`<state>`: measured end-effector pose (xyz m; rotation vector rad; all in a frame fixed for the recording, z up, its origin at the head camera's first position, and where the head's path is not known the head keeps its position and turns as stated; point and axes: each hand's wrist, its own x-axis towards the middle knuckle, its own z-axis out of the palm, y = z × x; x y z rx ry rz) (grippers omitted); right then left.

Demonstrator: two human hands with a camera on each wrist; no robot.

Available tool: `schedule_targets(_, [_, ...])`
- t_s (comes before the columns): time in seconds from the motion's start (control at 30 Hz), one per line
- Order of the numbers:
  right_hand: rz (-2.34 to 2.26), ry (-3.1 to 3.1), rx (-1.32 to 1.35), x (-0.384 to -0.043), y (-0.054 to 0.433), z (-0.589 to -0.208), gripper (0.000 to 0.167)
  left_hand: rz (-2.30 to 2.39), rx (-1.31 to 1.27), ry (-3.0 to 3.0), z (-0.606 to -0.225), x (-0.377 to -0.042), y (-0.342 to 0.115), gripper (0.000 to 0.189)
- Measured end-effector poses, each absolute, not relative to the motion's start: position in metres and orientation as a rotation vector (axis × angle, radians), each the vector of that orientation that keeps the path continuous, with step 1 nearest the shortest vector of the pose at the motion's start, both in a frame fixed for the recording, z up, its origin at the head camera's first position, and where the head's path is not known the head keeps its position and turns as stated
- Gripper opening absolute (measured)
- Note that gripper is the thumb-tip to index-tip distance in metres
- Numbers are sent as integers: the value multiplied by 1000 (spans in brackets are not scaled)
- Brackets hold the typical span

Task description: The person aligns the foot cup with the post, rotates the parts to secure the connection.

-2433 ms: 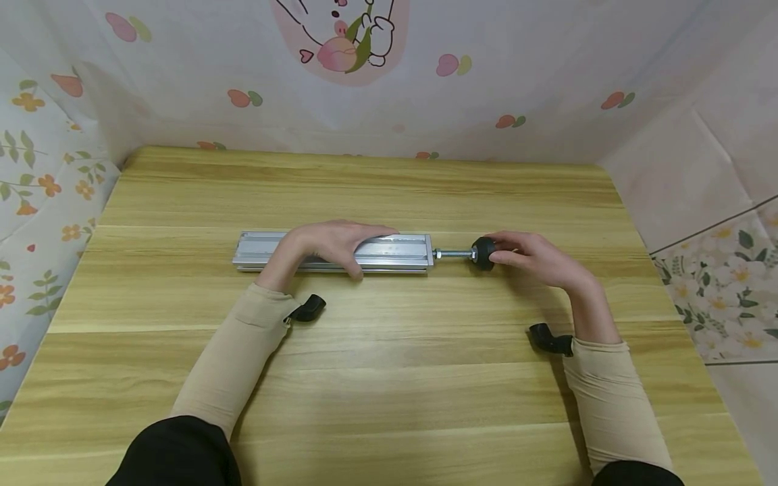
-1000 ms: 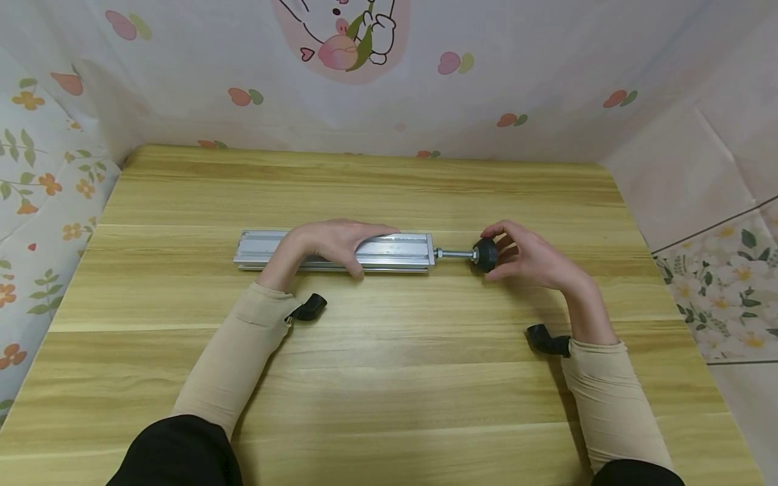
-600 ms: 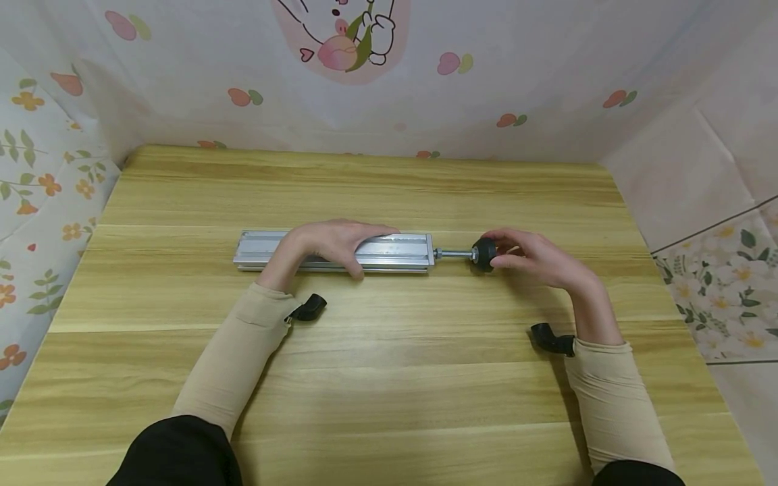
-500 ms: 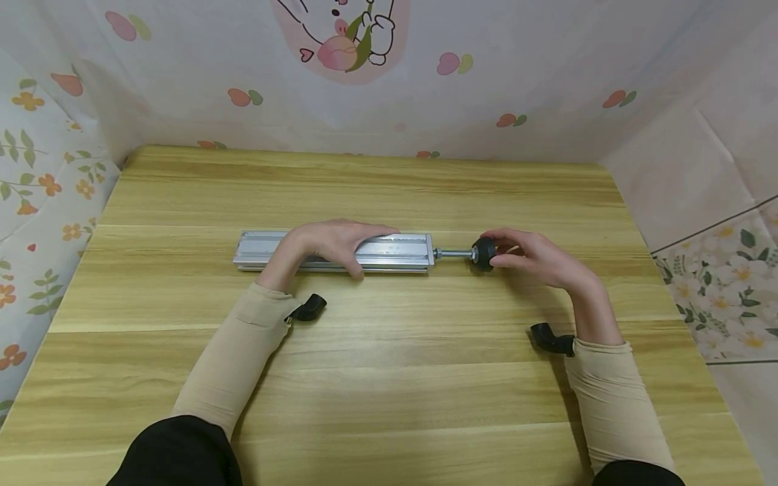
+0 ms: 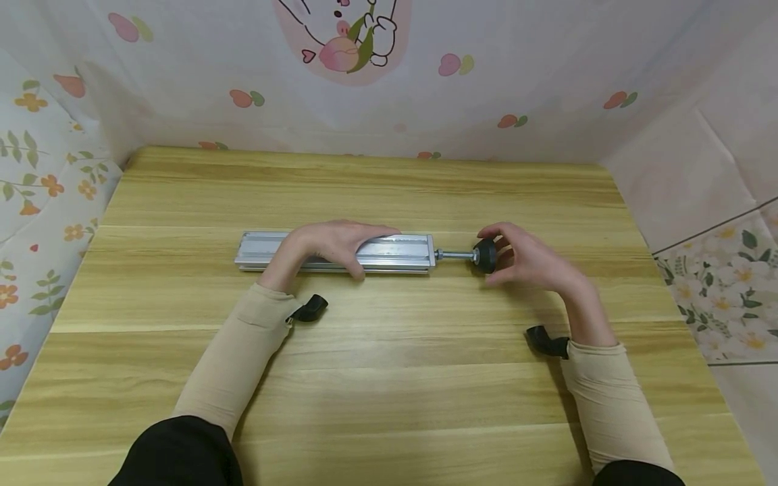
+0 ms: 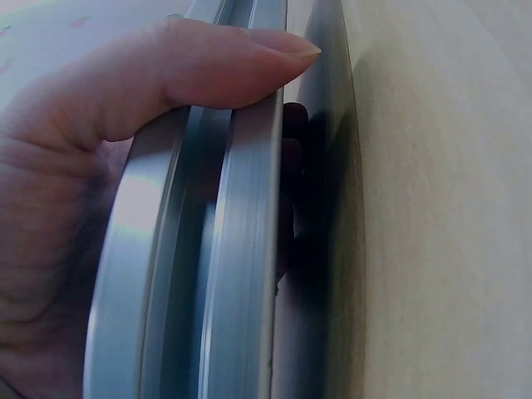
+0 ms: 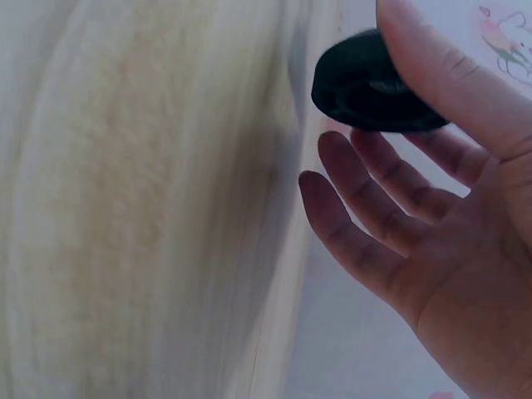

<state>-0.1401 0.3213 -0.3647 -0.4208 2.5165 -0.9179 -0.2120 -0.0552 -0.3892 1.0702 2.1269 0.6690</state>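
A silver aluminium profile (image 5: pixel 395 251) with grooved faces lies crosswise on the wooden table. My left hand (image 5: pixel 334 241) grips it from above; its thumb (image 6: pixel 224 71) lies over the near side in the left wrist view, and the other fingers are mostly hidden behind the metal. From the profile's right end projects a threaded rod (image 5: pixel 456 254) with a nut, carrying a round black levelling foot (image 5: pixel 484 256). My right hand (image 5: pixel 530 262) has thumb and index fingertips at opposite sides of the foot's rim, while the remaining fingers spread loosely below it in the right wrist view.
The wooden table (image 5: pixel 389 378) reaches back to a white printed curtain (image 5: pixel 377 115). Black wrist mounts stick out from both beige sleeves, one at the left sleeve (image 5: pixel 243 351) and one at the right sleeve (image 5: pixel 614 398).
My right hand's thumb and fingers spread wider round the levelling foot than half a second ago, the thumb lower, much like one second ago. The left hand and profile stay put.
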Motion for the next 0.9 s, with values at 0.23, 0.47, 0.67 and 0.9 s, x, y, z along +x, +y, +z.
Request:
schedule_targets(0.23, [-913,2553,-408,-140,318,-365,75,660,1066,2129,-389,-212,-55,109])
schedule_targets(0.47, [-925,2537,-379,-139,323,-360,63,668,1072,2126,-390,-212,-55,109])
schedule_targets(0.67, [-840,2553,-436,-139,327,-359,54,664,1061,2131,-390,-213,-55,109])
schedule_targets(0.9, [-806,2548,-450,-139,329,-358,53,665,1060,2137,-391,-212,-55,109])
